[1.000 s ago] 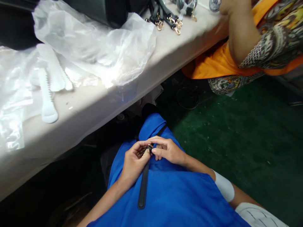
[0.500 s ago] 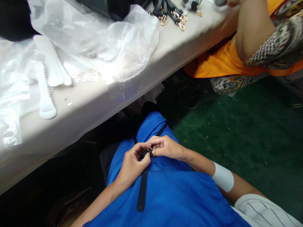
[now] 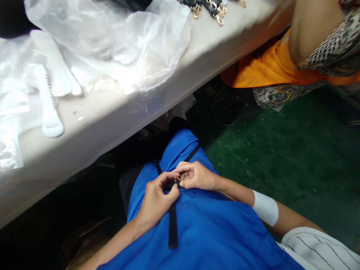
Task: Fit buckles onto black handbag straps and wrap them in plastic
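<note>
Over the blue apron (image 3: pixel 213 228) on the lap, my left hand (image 3: pixel 159 195) pinches a black strap (image 3: pixel 173 227) near its gold-coloured metal piece (image 3: pixel 177 180). The strap's rounded end hangs down on the apron. My right hand (image 3: pixel 198 176) meets the left fingertips and grips the same strap at the metal piece. Fingers hide most of the join. More thin black strap runs out beyond the hands at the upper left and upper right.
A cloth-covered table (image 3: pixel 101 123) holds clear plastic bags (image 3: pixel 126 41), white serrated strips (image 3: pixel 50 112) and black straps with gold clasps (image 3: pixel 218 15). At the right is a person in an orange apron (image 3: pixel 267 67). The floor (image 3: pixel 295 150) is green.
The hanging strap end has swung slightly to the right. Both hands stay together at the metal piece. The table and its things appear shifted slightly upward, and the person's arm slightly right.
</note>
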A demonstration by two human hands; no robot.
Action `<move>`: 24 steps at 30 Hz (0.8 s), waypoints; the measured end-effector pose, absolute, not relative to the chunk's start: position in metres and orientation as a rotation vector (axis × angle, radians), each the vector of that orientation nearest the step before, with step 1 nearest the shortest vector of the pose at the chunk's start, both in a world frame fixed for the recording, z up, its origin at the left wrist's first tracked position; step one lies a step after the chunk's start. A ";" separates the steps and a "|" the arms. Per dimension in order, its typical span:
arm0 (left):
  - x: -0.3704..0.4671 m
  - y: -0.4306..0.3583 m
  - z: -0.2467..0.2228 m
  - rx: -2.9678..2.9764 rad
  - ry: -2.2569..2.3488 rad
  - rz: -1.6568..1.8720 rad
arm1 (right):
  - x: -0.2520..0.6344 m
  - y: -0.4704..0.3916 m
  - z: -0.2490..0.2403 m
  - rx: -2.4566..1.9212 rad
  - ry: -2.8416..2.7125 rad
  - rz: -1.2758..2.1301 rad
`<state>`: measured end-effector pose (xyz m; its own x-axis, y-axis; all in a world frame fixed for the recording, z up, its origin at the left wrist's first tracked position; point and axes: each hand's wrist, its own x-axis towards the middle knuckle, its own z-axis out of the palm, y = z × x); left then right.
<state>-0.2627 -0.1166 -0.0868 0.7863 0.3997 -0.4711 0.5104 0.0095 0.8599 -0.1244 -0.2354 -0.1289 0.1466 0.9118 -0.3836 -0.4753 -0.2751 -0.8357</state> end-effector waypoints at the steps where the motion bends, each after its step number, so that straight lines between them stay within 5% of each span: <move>1: -0.262 -0.117 -0.085 1.601 0.747 -0.107 | -0.125 -0.236 -0.129 -1.194 -0.505 1.448; 24: -0.257 -0.104 -0.082 1.368 0.760 -0.203 | -0.122 -0.231 -0.135 -1.099 -0.325 1.541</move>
<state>-0.2573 -0.1044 -0.0816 0.7496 0.2918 -0.5941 0.5493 0.2265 0.8043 -0.1221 -0.2312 -0.1354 0.0970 0.8838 -0.4576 -0.6241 -0.3042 -0.7197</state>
